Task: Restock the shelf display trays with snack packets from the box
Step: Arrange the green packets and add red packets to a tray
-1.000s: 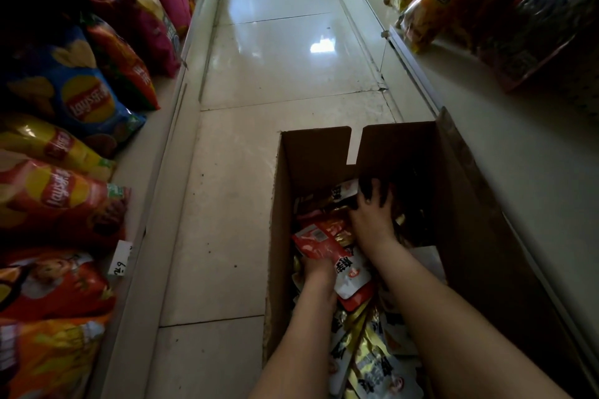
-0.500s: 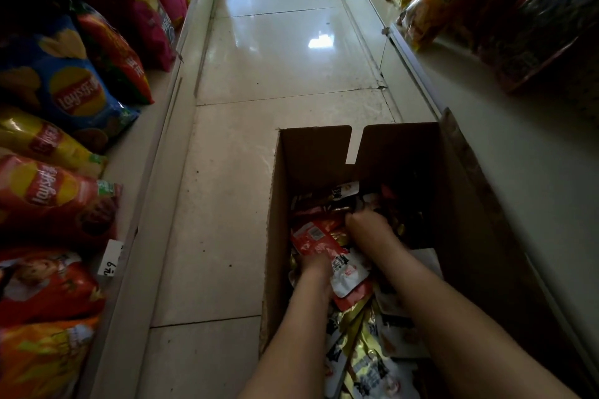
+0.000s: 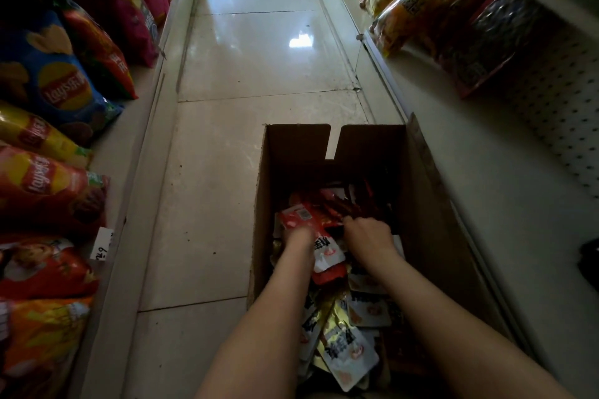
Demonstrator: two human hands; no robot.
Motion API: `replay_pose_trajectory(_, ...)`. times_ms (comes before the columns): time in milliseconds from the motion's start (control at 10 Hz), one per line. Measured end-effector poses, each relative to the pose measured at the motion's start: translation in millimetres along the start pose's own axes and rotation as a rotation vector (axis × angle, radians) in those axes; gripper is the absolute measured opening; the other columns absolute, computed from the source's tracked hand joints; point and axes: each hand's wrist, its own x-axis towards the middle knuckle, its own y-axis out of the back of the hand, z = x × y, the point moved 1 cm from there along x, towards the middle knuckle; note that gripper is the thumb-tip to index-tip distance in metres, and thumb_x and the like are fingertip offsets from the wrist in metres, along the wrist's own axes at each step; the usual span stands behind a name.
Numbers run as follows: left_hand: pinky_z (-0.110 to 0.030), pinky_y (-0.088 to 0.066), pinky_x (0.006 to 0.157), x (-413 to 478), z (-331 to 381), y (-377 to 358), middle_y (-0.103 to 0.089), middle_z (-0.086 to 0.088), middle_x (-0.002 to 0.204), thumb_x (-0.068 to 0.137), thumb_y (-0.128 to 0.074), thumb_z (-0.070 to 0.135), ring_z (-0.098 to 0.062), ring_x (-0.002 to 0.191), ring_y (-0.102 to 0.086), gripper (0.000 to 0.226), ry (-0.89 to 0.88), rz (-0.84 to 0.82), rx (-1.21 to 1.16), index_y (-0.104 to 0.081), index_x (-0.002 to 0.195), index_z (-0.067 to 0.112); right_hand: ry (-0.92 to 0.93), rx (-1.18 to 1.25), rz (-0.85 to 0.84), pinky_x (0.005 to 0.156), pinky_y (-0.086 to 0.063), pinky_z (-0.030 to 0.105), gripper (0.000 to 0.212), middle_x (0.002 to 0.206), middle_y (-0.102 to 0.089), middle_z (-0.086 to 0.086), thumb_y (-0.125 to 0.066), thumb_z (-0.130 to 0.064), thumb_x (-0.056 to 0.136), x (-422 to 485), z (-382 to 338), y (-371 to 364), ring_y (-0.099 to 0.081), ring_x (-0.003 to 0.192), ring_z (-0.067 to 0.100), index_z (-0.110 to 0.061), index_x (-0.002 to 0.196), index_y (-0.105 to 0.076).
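An open cardboard box [image 3: 431, 204] stands on the aisle floor, filled with several small snack packets, red ones at the far end and gold and white ones [image 3: 348, 353] nearer me. Both my hands are inside it. My left hand [image 3: 299, 238] is closed on a bunch of red and white packets [image 3: 319, 230], its fingers hidden under them. Just to the right, my right hand [image 3: 366, 233] is curled over a handful of dark red packets [image 3: 350, 207] deeper in the box.
Big crisp bags [image 3: 55, 87] fill the low shelf on the left, with a white price tag [image 3: 102, 244] on its edge. Snack bags [image 3: 421, 3] lie on the right shelf, whose white ledge [image 3: 486, 178] runs beside the box. Tiled floor [image 3: 259, 52] stretches ahead.
My right hand has pulled back from the far end of the box and closed over red packets. My left hand has kept its packets and shifted slightly. The view has tilted a little.
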Motion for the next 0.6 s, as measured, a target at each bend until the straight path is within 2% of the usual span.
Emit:
replay_pose_trajectory(100,-0.039,-0.053,0.079,-39,24,-4,-0.062,-0.023,0.118,0.092,-0.05,0.006,-0.033,0.101,-0.063,0.036,-0.02,-0.052,-0.15,-0.054,0.127,-0.003,-0.046,0.11,0.013,0.076,-0.05,0.036,0.03,0.118,-0.063,0.012,-0.033,-0.007,0.099,-18,0,22,-0.062,0.108,0.031,-0.008,0.125,-0.049)
replay_pose_trajectory(200,-0.043,-0.057,0.069,-64,35,-6,-0.068,-0.023,0.101,0.082,-0.059,0.004,-0.034,0.082,-0.069,0.032,-0.076,-0.103,-0.312,-0.061,0.112,-0.004,-0.066,0.208,0.104,0.068,-0.045,0.034,0.025,0.113,-0.065,0.014,-0.036,-0.008,0.098,-34,-1,54,-0.064,0.103,0.032,-0.007,0.12,-0.047)
replay_pose_trajectory(300,-0.043,-0.058,0.064,-87,41,-4,-0.071,-0.022,0.102,0.075,-0.067,0.019,-0.036,0.084,-0.071,0.045,-0.092,-0.242,-0.359,-0.063,0.116,0.001,-0.094,0.344,0.26,0.065,-0.044,0.035,0.019,0.105,-0.066,0.014,-0.036,-0.012,0.099,-47,2,86,-0.065,0.096,0.033,-0.007,0.113,-0.047)
replay_pose_trajectory(400,-0.049,-0.054,0.085,-117,64,-6,-0.068,-0.023,0.111,0.07,-0.071,0.022,-0.038,0.099,-0.067,0.055,-0.095,-0.339,-0.471,-0.063,0.12,0.0,-0.164,0.488,0.493,0.061,-0.037,0.034,0.02,0.1,-0.067,0.015,-0.036,-0.017,0.1,-66,10,123,-0.065,0.094,0.036,-0.006,0.11,-0.049)
replay_pose_trajectory(500,-0.05,-0.051,0.093,-173,98,-13,-0.067,-0.015,0.109,0.075,-0.067,0.031,-0.035,0.101,-0.065,0.046,-0.17,-0.374,-0.533,-0.063,0.114,0.008,-0.12,0.663,0.774,0.058,-0.037,0.033,0.02,0.091,-0.069,0.015,-0.043,-0.02,0.1,-87,22,157,-0.066,0.085,0.037,-0.007,0.105,-0.057)
replay_pose_trajectory(600,-0.035,-0.05,0.073,-235,131,-24,-0.062,-0.01,0.08,0.094,-0.047,0.029,-0.024,0.076,-0.059,0.024,-0.201,-0.478,-0.651,-0.059,0.088,0.009,-0.002,0.744,0.875,0.067,-0.047,0.033,0.023,0.096,-0.072,0.009,-0.048,-0.024,0.097,-103,33,183,-0.066,0.088,0.03,-0.016,0.108,-0.066)
